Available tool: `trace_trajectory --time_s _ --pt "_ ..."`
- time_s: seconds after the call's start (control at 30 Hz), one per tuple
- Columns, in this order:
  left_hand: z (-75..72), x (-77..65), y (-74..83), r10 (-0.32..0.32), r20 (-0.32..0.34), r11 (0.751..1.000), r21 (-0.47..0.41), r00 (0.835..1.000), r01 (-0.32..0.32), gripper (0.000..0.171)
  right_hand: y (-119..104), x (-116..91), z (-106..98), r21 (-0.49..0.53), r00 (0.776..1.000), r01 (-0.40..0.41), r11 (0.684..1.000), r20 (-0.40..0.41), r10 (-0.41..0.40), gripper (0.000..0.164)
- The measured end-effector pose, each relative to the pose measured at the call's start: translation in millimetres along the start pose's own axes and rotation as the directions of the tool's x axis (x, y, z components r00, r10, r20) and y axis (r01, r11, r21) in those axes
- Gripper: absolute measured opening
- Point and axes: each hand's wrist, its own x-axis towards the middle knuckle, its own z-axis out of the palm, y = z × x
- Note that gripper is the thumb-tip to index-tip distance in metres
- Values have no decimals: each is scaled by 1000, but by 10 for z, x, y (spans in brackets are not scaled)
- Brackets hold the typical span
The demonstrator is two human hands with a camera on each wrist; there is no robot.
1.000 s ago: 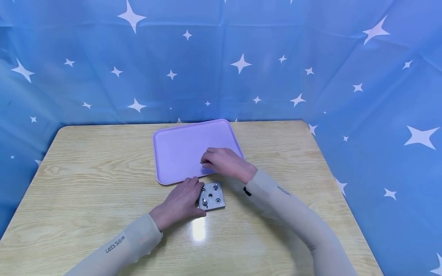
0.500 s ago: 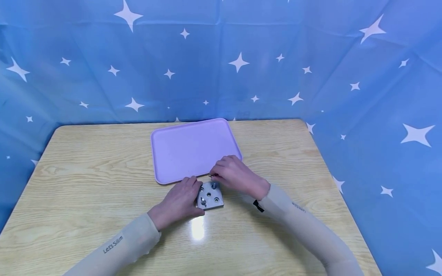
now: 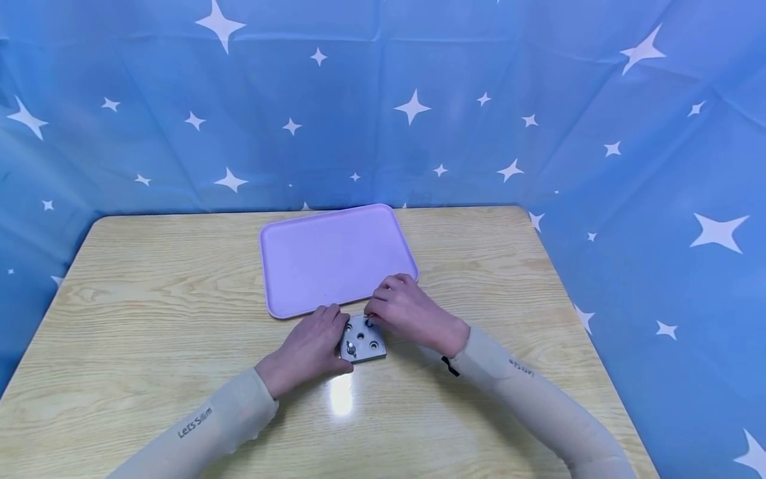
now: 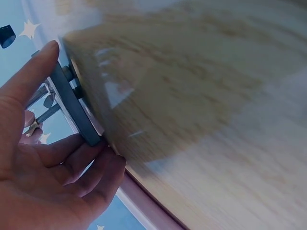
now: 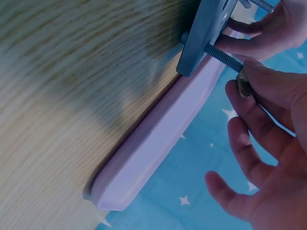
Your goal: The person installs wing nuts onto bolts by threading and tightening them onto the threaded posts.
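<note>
A square metal plate (image 3: pixel 364 350) with several holes lies on the table, two bolts standing up from it. My left hand (image 3: pixel 312 346) grips its left side, thumb at the near edge and fingers at the far edge. On the near-left bolt sits a wing nut (image 3: pixel 351 349). Thumb and index finger of my right hand (image 3: pixel 408 311) pinch a brass-coloured wing nut (image 5: pixel 243 85) at the tip of the far threaded bolt (image 5: pixel 223 57). How far it is threaded on, I cannot tell. In the left wrist view, bolt heads (image 4: pixel 69 73) show below the plate.
A purple tray (image 3: pixel 332 256) lies right behind the plate, close to both hands. The wood-grain table (image 3: pixel 167 279) reaches up to a blue curtain (image 3: pixel 335 86) with white stars at the back and sides.
My right hand has come from over the tray towards me and slightly right, bringing the wing nut to the far bolt. The left hand keeps its grip on the plate.
</note>
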Motion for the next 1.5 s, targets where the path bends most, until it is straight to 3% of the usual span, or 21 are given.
trace_trajectory --time_s 0.4,0.87,1.5 --pt "-17 22 21 11 -8 1000 -18 1000 -11 73 -18 -38 -14 -92 999 39 995 25 -37 8" --pt "-12 81 82 46 -10 999 -13 999 -46 70 -7 -138 -53 -88 998 34 996 47 -29 11" --pt "0 105 98 39 -3 999 -33 999 -39 69 -17 -179 -74 -108 997 -6 994 81 15 11"
